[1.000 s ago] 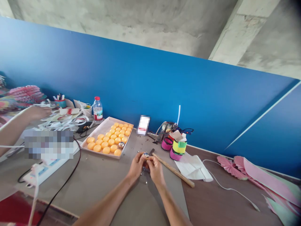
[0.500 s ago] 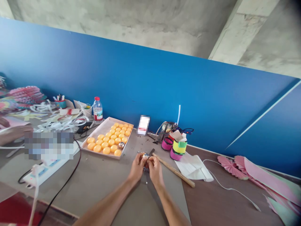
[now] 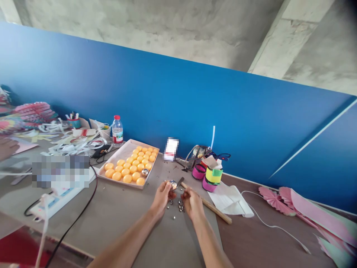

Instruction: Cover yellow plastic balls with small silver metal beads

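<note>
My left hand (image 3: 161, 196) is closed around a shiny silver ball (image 3: 173, 184), which sits between the thumb and fingers. To its right, my right hand (image 3: 193, 203) hovers low over the table with the fingertips drawn together; whether something small is between them cannot be made out. Just below those fingers lies a small heap of silver beads (image 3: 181, 206), with a few more scattered nearby. A hammer (image 3: 216, 210) with a wooden handle rests behind my right hand, its dark metal head showing between the two hands.
A shallow tray (image 3: 122, 149) holds rows of orange balls and one silver ball. Power strip (image 3: 44, 208) and cables lie left, near another person's hand (image 3: 7, 148). Behind stand a bottle (image 3: 117, 131) and colourful rolls (image 3: 212, 175); white sheets (image 3: 232, 201) and pink paper (image 3: 315, 212) lie right.
My right hand has come away from the silver ball and moved right, towards the beads. My left hand keeps the ball. At the left, the other person's hand has shifted.
</note>
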Action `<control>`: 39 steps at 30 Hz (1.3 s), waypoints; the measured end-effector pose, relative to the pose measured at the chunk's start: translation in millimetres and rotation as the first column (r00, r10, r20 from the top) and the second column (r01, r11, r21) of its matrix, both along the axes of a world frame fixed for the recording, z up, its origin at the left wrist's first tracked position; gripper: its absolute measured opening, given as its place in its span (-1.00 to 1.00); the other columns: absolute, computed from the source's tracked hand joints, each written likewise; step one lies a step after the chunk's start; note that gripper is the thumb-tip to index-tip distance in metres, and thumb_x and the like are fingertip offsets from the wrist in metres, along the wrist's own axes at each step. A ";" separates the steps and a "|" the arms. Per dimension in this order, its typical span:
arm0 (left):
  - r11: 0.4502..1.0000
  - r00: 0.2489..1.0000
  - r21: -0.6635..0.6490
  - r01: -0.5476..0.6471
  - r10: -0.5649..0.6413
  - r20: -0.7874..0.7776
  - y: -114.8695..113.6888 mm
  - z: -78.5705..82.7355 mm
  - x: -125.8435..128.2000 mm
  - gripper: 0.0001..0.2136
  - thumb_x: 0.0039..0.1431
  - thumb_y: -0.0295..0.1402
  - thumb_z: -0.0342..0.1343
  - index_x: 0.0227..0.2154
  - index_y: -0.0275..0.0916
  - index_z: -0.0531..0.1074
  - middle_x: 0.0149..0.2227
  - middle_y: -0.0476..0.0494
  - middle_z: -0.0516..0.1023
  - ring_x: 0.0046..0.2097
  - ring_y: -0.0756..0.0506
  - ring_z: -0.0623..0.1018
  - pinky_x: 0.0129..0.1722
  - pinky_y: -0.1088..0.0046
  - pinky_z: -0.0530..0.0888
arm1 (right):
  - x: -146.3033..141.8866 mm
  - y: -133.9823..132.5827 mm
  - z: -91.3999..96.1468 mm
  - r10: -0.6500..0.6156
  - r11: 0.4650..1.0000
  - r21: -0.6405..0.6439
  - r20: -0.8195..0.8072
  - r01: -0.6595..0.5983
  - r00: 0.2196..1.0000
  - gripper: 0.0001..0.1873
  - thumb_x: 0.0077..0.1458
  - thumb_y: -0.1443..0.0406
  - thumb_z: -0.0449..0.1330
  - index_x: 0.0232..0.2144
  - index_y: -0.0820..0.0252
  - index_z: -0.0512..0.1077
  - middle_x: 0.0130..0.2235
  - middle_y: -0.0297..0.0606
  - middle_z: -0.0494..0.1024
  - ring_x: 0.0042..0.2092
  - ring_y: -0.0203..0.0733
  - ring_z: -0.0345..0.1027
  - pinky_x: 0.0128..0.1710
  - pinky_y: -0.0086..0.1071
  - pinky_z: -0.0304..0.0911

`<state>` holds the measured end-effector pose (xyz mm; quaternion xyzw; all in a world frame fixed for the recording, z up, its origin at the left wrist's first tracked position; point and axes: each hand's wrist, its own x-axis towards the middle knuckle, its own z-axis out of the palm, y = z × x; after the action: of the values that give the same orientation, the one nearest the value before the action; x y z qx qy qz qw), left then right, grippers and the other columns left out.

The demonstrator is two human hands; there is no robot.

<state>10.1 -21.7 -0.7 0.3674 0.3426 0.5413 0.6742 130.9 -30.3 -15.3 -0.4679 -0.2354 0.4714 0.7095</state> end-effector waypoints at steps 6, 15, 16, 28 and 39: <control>1.000 0.999 0.012 -0.008 0.008 0.042 2.8 0.0 -1.6 -0.67 -0.06 -0.07 0.12 -0.42 -0.28 0.33 -0.48 0.03 0.39 -0.53 0.07 0.41 -0.49 0.54 0.35 | -12.2 -8.1 9.1 0.126 0.990 0.071 -0.015 -0.125 0.992 -0.75 -0.26 0.29 0.24 -0.41 0.15 0.34 -0.48 -0.41 0.42 -0.55 -0.37 0.21 -0.44 -0.39 0.22; 0.994 0.995 0.111 -0.019 0.030 -0.092 7.3 -7.9 -3.2 -0.60 -0.03 -0.05 0.08 -0.28 -0.30 0.36 -0.44 -0.06 0.46 -0.50 0.01 0.46 -0.44 0.46 0.40 | -21.4 -14.8 22.4 0.186 0.972 0.109 0.182 -0.208 0.966 -0.80 -0.18 0.19 0.21 -0.56 0.18 0.30 -0.50 -0.40 0.37 -0.56 -0.40 0.11 -0.48 -0.44 0.14; 0.993 0.994 0.116 -0.022 0.034 -0.103 7.4 -8.0 -3.1 -0.60 -0.03 -0.04 0.08 -0.28 -0.30 0.36 -0.45 -0.06 0.46 -0.50 0.01 0.46 -0.45 0.47 0.40 | -20.8 -15.1 22.8 0.187 0.971 0.114 0.185 -0.211 0.965 -0.80 -0.16 0.19 0.20 -0.55 0.18 0.30 -0.50 -0.41 0.36 -0.56 -0.41 0.10 -0.49 -0.45 0.13; 0.990 0.987 0.142 -0.020 0.042 -0.157 5.8 -2.8 -2.6 -0.61 -0.03 -0.05 0.08 -0.29 -0.30 0.36 -0.45 -0.06 0.45 -0.50 0.01 0.44 -0.47 0.48 0.39 | -18.7 -13.6 19.5 0.200 0.975 0.064 0.183 -0.214 0.963 -0.81 -0.20 0.22 0.21 -0.47 0.17 0.33 -0.54 -0.42 0.37 -0.56 -0.38 0.13 -0.49 -0.44 0.13; 0.981 0.973 0.195 -0.013 0.057 -0.222 2.3 -2.3 -0.1 -0.61 -0.06 -0.06 0.11 -0.30 -0.29 0.38 -0.44 -0.06 0.45 -0.48 0.00 0.43 -0.46 0.49 0.40 | -18.3 -14.3 15.1 0.212 0.973 0.014 0.353 -0.232 0.911 -0.81 -0.19 0.19 0.22 -0.51 0.20 0.41 -0.52 -0.36 0.42 -0.47 -0.30 0.24 -0.42 -0.42 0.17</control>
<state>10.0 -19.4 -3.0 0.4838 0.3701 0.5384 0.5824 112.6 -44.6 -0.2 -0.4944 -0.4223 0.4516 0.6110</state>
